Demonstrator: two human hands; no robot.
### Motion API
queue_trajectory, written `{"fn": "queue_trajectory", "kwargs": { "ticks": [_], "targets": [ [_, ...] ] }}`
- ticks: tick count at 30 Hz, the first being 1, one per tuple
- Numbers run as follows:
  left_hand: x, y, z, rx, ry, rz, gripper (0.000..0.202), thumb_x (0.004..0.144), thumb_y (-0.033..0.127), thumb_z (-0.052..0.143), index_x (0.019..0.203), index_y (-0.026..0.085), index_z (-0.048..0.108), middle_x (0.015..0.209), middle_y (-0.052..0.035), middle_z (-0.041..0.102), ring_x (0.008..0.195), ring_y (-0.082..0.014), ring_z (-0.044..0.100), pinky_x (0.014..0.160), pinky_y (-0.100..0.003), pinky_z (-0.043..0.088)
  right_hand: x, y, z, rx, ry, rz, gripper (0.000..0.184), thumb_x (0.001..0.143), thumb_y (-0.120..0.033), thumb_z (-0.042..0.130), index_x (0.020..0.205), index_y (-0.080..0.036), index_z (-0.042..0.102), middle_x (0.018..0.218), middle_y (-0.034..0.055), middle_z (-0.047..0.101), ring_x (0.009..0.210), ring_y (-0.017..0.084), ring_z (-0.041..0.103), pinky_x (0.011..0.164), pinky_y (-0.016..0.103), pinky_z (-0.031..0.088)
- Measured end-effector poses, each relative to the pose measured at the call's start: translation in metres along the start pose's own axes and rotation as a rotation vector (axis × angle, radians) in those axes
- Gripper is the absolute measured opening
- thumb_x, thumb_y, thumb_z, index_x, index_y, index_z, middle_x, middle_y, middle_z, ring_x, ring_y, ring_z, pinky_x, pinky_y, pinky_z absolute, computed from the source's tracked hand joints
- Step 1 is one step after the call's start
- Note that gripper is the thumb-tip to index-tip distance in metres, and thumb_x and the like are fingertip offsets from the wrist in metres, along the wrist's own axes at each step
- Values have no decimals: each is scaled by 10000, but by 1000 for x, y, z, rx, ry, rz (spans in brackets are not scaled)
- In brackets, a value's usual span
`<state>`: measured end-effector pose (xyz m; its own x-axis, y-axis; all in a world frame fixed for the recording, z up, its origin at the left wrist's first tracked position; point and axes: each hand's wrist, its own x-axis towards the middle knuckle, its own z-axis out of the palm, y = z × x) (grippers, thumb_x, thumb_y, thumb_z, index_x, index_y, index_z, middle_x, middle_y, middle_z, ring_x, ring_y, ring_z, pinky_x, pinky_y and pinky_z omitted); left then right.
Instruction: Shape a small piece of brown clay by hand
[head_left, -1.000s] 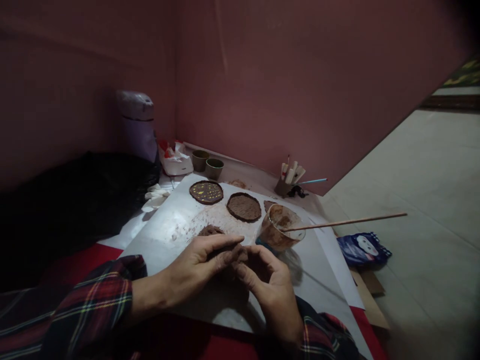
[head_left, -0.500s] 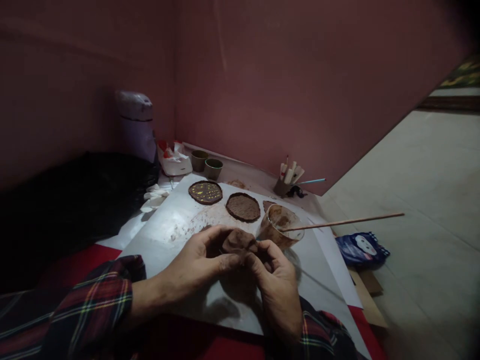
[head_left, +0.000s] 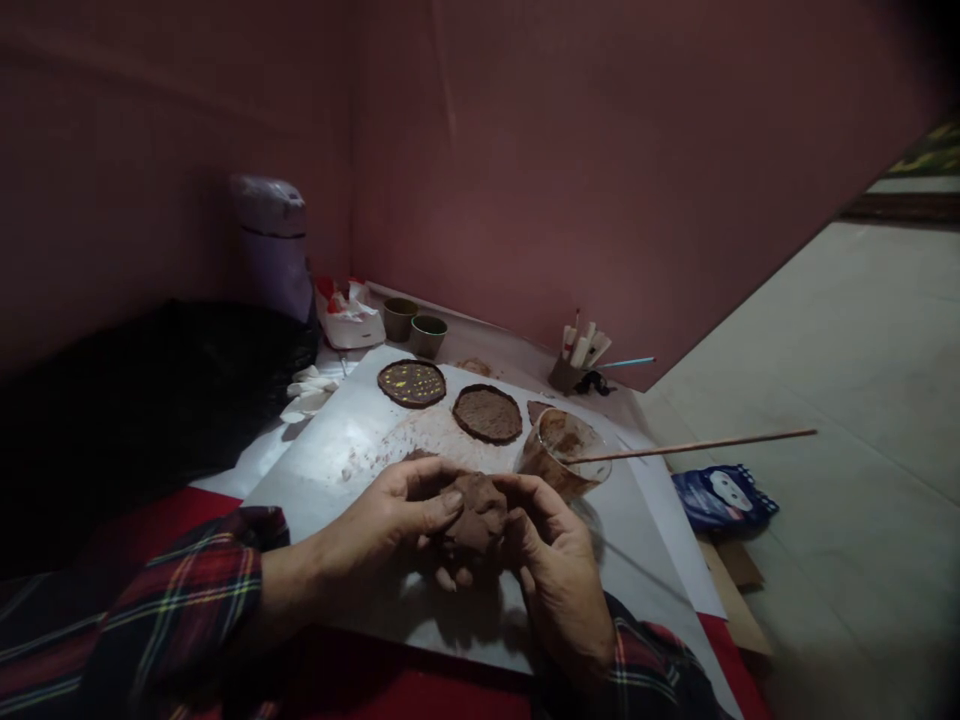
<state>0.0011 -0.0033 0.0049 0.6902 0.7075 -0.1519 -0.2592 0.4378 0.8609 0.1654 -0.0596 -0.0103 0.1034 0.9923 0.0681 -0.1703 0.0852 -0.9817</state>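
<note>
A lump of brown clay (head_left: 474, 515) is held between both hands above the white board (head_left: 337, 520). My left hand (head_left: 401, 510) grips its left side, thumb pressed on top and fingertips showing below it. From the right, my right hand (head_left: 559, 560) is closed on the same lump with bent fingers and thumb. Just beyond the hands stands a clay-smeared glass (head_left: 566, 455) with a long thin stick (head_left: 697, 444) leaning in it. Two round, rimmed clay discs lie farther back: a plain one (head_left: 487, 414) and one with yellow marks (head_left: 411, 384).
Two small cups (head_left: 428, 338) stand at the back beside a white container (head_left: 354, 325). A holder with several sticks (head_left: 568, 370) is at the back right. White spoon-like pieces (head_left: 307, 398) lie left, near a black bag (head_left: 165, 420). A blue packet (head_left: 725, 498) is at right.
The clay lump has been turned in my hands, showing more of its broad face. My left thumb has shifted up onto it, and my right fingers have changed their hold.
</note>
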Motion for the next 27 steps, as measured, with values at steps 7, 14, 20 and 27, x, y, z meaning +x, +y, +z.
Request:
{"fn": "queue_trajectory", "kwargs": {
  "ticks": [7,14,20,27],
  "targets": [
    [-1,5,-3,269,12,146,283,736,295,702,947,115,642,877,-41,627,821,-164,580,700,-239,445,-1,-6,6,-47,2,-17,313,708,-403,751,958,-230,677,911,22,716,840,176,655,732,251,506],
    [-4,4,1,456,57,157,238,778,286,629,939,111,641,822,-30,599,749,-161,560,654,-258,429,-2,-9,13,-112,19,56,174,745,-308,720,856,-185,667,822,20,714,766,158,648,687,240,498],
    [-5,1,-3,613,43,205,281,833,362,588,971,136,680,983,-72,659,903,-214,587,751,-282,451,-6,-7,16,-272,42,-4,158,792,-336,672,828,-185,650,768,3,680,710,137,611,645,225,479],
    [-5,4,4,373,101,188,488,850,389,594,1296,227,484,1051,-56,668,910,-193,622,735,-269,484,-5,-3,11,-213,163,-62,170,819,-375,642,850,-208,633,780,-8,670,713,134,604,633,212,481]
  ]
}}
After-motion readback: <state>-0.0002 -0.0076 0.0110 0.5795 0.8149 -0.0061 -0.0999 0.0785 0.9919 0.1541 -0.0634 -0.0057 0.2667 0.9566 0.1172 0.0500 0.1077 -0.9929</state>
